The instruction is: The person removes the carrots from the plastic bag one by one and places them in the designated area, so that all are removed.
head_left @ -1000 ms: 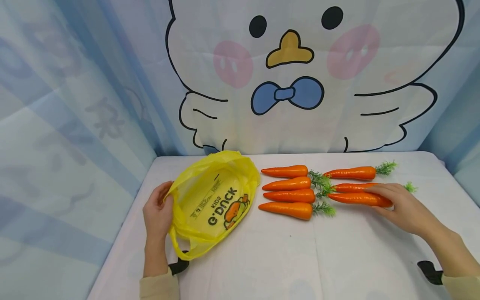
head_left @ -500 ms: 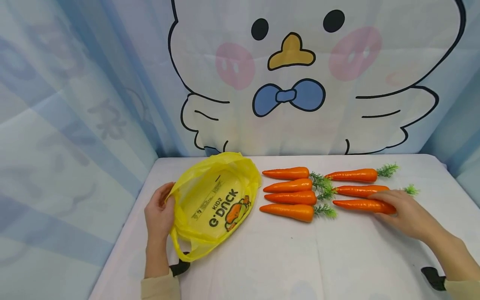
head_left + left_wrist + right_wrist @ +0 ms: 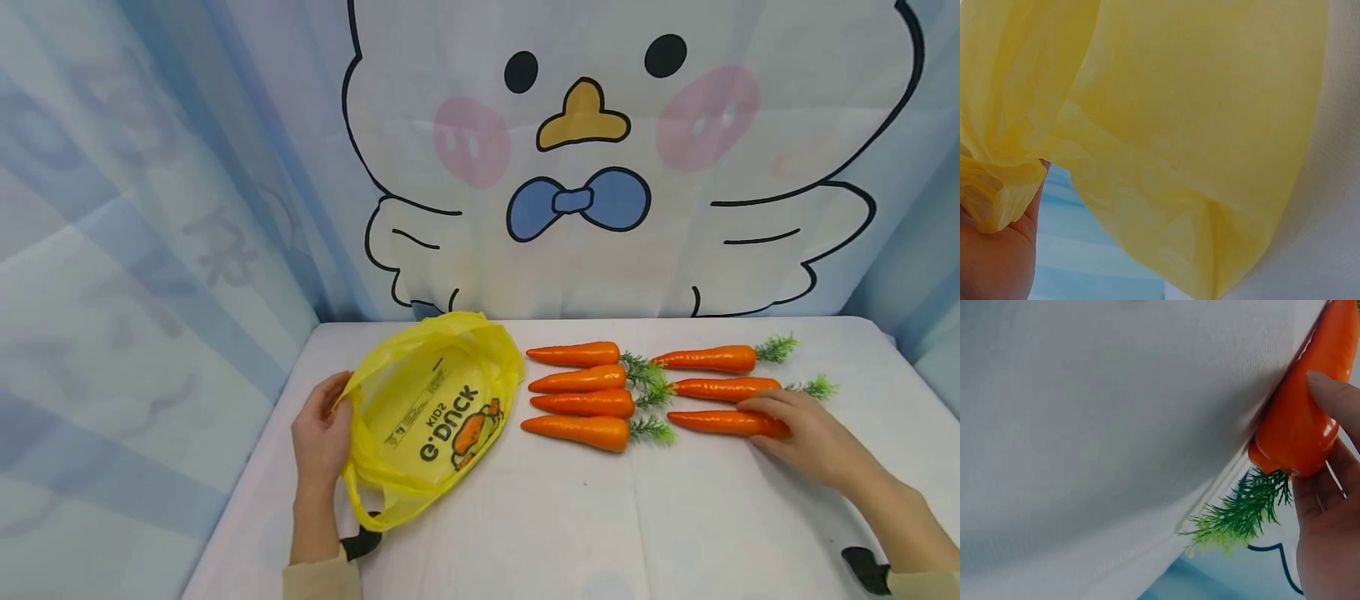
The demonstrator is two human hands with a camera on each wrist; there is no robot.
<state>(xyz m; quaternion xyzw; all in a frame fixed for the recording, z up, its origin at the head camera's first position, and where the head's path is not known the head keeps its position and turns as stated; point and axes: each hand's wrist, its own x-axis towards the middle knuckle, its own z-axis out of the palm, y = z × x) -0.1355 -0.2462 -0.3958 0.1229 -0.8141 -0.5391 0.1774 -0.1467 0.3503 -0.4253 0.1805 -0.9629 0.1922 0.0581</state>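
At the left, my left hand (image 3: pixel 322 437) pinches the rim of a yellow plastic bag (image 3: pixel 431 417) printed "G.DUCK KIDS", its mouth spread wide toward me. The thin film (image 3: pixel 1197 112) fills most of the left wrist view. On the right, my right hand (image 3: pixel 813 437) holds the thick end of an orange toy carrot (image 3: pixel 720 422), the nearest of three in the right column. Thumb and fingers lie on either side of this carrot (image 3: pixel 1304 419) in the right wrist view. Its leafy top is hidden behind the hand in the head view.
Several carrots (image 3: pixel 581 431) lie in a left column, tips toward the bag. Two more, a middle carrot (image 3: pixel 723 388) and a far carrot (image 3: pixel 708 359), lie behind the held one. A white cloth covers the table (image 3: pixel 525 517); a printed curtain (image 3: pixel 585 258) stands behind it.
My right hand has shifted the nearest carrot slightly toward me, leaving a gap to the middle carrot. The left hand keeps its hold on the bag. The head view has tilted slightly.
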